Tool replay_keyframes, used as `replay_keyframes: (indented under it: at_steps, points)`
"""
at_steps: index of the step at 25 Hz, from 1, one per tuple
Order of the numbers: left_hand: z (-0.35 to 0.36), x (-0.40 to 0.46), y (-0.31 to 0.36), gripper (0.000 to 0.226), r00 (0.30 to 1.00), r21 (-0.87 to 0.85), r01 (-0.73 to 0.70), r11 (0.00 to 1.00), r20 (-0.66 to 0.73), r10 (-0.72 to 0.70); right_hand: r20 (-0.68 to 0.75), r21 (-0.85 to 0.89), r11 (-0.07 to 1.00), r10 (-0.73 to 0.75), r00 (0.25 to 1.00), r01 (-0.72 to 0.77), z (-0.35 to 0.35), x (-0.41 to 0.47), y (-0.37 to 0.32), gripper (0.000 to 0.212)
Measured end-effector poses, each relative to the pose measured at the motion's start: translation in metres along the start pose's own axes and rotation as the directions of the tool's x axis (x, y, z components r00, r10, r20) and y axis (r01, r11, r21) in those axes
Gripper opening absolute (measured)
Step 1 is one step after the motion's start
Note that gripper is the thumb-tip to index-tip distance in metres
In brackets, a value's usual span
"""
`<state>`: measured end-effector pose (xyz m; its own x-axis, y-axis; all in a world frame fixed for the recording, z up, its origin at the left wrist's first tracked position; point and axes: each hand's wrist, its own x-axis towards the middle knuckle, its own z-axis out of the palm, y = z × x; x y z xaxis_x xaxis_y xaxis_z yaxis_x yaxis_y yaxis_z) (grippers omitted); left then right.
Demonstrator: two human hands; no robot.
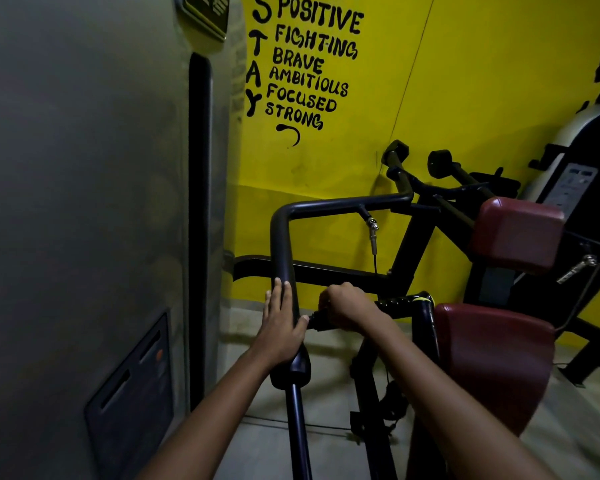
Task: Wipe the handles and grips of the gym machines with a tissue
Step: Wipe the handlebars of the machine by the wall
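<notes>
On smooth black tubing [284, 244], left hand [281, 327] flat, grip released; right hand [347, 308] grip grasping knurled handle [395, 301].

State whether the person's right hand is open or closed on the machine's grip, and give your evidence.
Closed: the right hand has its fingers curled over the horizontal black grip, hiding part of it. Whether it holds a tissue cannot be told.

Gym. Black tubular machine frames [343, 202], maroon padded rests [516, 233], cable fitting [373, 233] hanging off the bar, yellow wall [482, 81] painted with "STAY POSITIVE, FIGHTING, BRAVE, STRONG" lettering [305, 60].
</notes>
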<state>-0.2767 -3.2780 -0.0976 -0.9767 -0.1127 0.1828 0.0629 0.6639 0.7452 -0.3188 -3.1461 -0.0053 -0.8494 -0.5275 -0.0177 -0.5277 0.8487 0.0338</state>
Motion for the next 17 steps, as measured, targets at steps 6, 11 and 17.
replay_keyframes:
  at_steps: [6,11,17]
  points:
    - [-0.001,-0.001,0.001,0.075,1.0,-0.005,0.0,1.0,-0.002,0.0,0.12,0.105,0.99,-0.102,0.988,0.09,-0.021,0.007,0.029,0.025]
    - [0.0,-0.002,0.002,0.075,1.0,0.006,0.002,1.0,-0.009,-0.002,0.059,-0.016,0.999,-0.051,0.997,0.052,-0.016,0.007,0.024,0.026]
    - [0.0,-0.002,0.002,0.075,1.0,-0.003,-0.002,1.0,-0.009,0.002,0.116,0.011,0.998,-0.059,0.991,0.058,-0.036,0.004,0.053,0.023]
